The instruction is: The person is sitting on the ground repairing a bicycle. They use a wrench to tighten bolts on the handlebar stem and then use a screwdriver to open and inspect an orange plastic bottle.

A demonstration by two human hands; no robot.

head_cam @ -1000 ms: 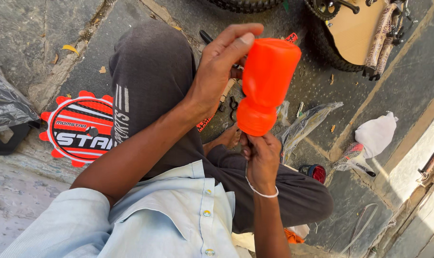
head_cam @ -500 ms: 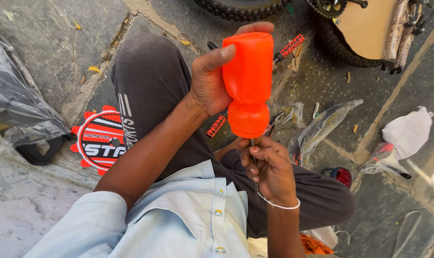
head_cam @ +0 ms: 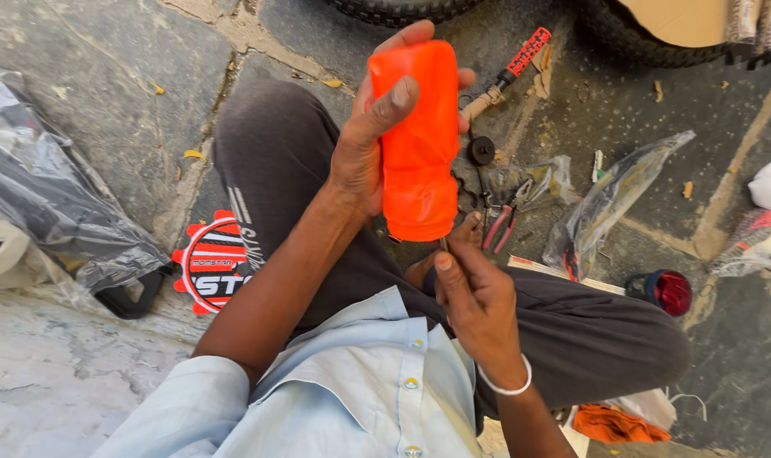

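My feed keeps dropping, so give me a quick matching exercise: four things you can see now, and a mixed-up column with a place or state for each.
Things:
1. orange bottle
2. red round light
3. pliers
4. grey plastic bag

Places or states:
A. on the stone floor at the far left
B. held upside down in the left hand
C. on the ground beside the right knee
D. on the ground just past the right hand

Pairs: 1-B, 2-C, 3-D, 4-A
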